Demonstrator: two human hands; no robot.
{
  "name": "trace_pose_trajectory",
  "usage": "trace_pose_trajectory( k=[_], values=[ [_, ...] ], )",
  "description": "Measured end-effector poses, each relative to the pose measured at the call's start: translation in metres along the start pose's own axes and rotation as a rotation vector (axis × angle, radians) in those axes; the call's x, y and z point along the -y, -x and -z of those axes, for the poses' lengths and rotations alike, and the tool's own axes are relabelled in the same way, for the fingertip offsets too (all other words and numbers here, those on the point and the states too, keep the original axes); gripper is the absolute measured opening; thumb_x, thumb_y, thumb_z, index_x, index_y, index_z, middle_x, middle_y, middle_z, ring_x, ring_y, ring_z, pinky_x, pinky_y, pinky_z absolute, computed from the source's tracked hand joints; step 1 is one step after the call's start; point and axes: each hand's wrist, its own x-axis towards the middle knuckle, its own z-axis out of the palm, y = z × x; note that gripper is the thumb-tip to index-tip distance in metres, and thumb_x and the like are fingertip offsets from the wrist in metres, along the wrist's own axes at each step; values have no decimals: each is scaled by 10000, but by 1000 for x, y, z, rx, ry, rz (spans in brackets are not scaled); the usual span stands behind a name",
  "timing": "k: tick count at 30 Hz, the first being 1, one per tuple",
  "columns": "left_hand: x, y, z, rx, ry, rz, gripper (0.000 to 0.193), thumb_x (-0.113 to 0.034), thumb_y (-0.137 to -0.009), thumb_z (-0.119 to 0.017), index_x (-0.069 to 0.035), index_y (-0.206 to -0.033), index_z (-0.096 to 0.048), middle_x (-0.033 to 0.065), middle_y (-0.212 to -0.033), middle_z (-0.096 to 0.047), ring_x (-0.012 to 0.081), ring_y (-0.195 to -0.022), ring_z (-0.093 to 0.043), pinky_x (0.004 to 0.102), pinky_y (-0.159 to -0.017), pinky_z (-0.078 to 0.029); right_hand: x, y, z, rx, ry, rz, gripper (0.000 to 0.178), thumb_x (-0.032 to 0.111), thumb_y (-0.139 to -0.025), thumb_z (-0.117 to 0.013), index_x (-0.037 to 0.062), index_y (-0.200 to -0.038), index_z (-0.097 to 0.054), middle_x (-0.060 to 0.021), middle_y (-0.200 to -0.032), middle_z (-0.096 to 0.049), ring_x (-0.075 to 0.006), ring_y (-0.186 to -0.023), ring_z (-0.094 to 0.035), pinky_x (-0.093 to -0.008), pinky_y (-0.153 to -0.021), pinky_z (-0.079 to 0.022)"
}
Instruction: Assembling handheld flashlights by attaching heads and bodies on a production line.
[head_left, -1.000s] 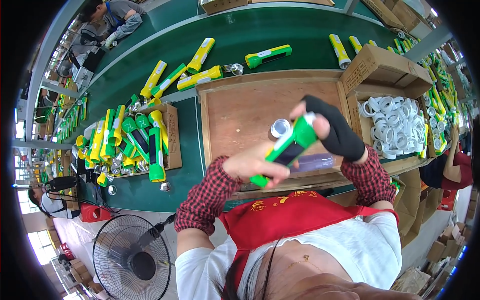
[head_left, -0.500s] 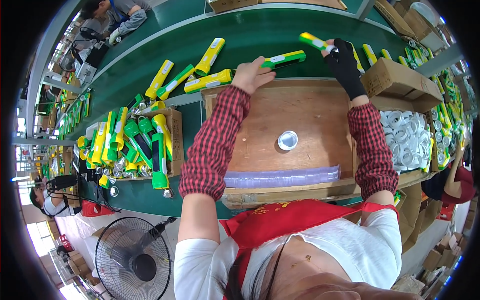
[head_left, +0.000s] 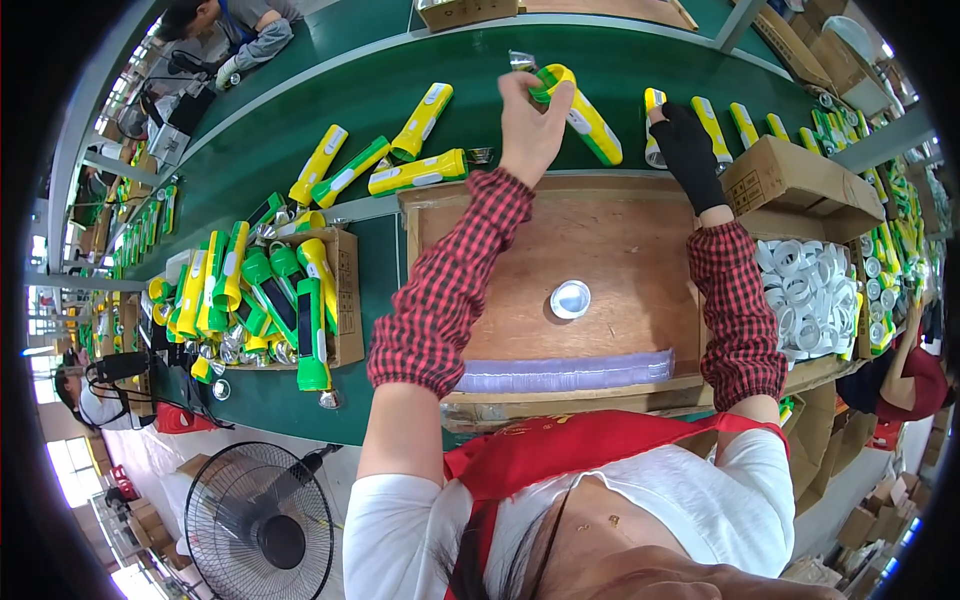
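Observation:
My left hand [head_left: 535,125] is closed on the wide head end of a yellow-and-green flashlight [head_left: 597,132], which slants down to the right over the green belt. A silver reflector cup [head_left: 521,62] shows just beyond those fingers; whether it is attached cannot be made out. My right hand [head_left: 686,148], in a black fingerless glove, grips another yellow flashlight [head_left: 654,100] on the belt, its lower part partly behind the fingers. Between my forearms, a white-rimmed clear lens cap [head_left: 570,299] sits on the wooden tray [head_left: 520,240], with a long row of stacked clear discs [head_left: 565,371] along its near edge.
Several flashlights [head_left: 418,172] lie on the belt at left, above a carton of flashlights [head_left: 347,300]. Right of the tray are white rings [head_left: 812,300] and an open cardboard box [head_left: 800,185]. A standing fan [head_left: 262,525] is at lower left. Another person [head_left: 240,40] works at far left.
My left hand has moved right and farther away, and now holds a flashlight by its head. My right hand has brought its flashlight down, turning it from leftward to lengthwise.

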Motion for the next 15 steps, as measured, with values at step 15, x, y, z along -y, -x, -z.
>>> trace_pose_trajectory(
  k=[15],
  values=[
    [-102, 209, 65, 314, 394, 734, 389, -384, -1000, -469, -99, -1249, -379, 105, -986, -575, 171, -704, -613, 284, -587, -512, 143, 126, 43, 632, -624, 103, 216, 179, -927, -608, 17, -1064, -567, -73, -885, -581, -164, -813, -589, -316, -694, -479]
  ],
)
